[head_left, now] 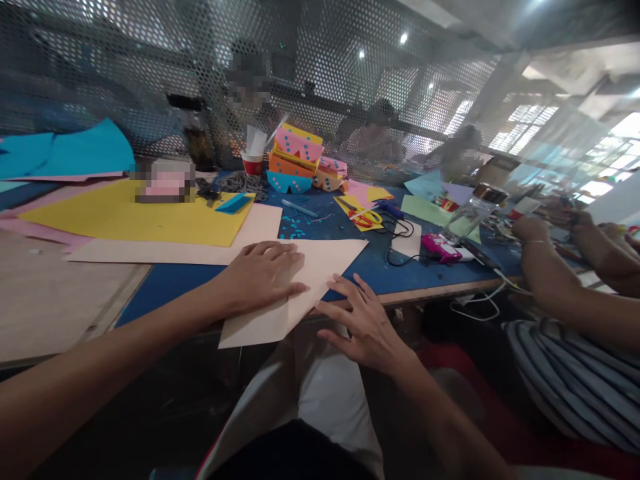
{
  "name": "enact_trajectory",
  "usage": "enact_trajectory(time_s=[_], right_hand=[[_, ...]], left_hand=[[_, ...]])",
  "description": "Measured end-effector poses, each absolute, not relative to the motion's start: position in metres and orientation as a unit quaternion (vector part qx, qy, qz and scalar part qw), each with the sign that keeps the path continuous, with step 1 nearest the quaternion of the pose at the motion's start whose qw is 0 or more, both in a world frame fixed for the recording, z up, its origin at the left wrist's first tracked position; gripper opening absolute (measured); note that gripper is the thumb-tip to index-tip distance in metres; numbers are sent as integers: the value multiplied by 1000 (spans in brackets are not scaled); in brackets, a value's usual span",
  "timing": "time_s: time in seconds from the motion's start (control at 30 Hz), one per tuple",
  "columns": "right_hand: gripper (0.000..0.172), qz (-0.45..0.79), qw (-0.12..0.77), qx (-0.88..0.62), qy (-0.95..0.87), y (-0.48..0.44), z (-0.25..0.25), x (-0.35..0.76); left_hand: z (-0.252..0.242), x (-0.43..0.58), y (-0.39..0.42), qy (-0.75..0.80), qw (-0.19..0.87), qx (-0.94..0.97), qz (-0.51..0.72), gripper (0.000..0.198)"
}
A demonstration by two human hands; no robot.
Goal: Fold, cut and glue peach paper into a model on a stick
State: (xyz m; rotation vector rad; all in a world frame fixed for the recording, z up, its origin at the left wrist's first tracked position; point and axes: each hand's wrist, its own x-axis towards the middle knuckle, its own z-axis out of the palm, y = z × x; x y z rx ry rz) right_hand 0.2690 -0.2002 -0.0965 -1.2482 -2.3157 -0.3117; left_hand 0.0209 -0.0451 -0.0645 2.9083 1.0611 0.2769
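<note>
A folded sheet of cream paper (pixel 330 259) lies at the front edge of the blue table, its near corner jutting over the edge. My left hand (pixel 260 275) rests flat on this sheet, palm down with fingers stretched to the right. At the sheet's right slanting edge is my right hand (pixel 361 323), fingers spread and fingertips at the paper. It grips nothing. Behind the left hand, a larger cream sheet (pixel 267 223) lies partly under a yellow sheet (pixel 145 217).
Colourful folded paper pieces (pixel 295 160) are stacked by a red cup (pixel 253 163). Yellow-handled scissors (pixel 367 217), a blue glue gun (pixel 393 209), a pink device (pixel 440 247) and a glass jar (pixel 473 213) stand rightward. A co-worker's arm (pixel 555 273) reaches in at right.
</note>
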Motion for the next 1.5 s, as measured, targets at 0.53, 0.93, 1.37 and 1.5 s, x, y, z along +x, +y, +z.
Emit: enact_trajectory(time_s=[0.53, 0.93, 1.37, 1.5], right_hand=[[53, -78, 266, -508, -815, -189, -88, 273], [45, -118, 276, -491, -818, -196, -96, 276], [23, -164, 357, -455, -799, -203, -106, 266], [31, -182, 412, -416, -790, -192, -100, 266]], left_hand=[[-71, 20, -42, 311, -13, 945, 104, 77], [-68, 16, -59, 284, -15, 954, 95, 84], [-58, 8, -74, 249, 2, 965, 79, 61], [-52, 9, -72, 242, 2, 967, 78, 55]])
